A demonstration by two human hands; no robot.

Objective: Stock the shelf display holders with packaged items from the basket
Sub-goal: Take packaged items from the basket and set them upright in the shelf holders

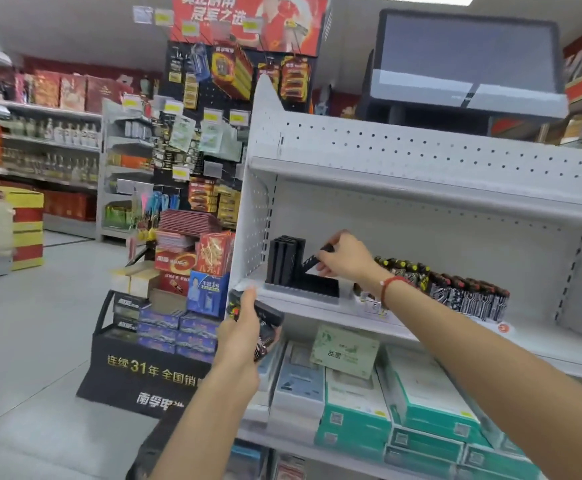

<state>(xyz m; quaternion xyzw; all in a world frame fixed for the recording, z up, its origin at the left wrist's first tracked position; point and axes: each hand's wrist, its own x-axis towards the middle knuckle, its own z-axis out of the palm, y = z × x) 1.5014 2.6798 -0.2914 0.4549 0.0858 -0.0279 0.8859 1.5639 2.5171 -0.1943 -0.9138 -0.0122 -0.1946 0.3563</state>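
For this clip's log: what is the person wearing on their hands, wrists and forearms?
Both forearms are bare, with no sleeves in view and no gloves on either hand. The right wrist carries a thin red string bracelet. The left hand and right hand show no rings or watch that I can make out.
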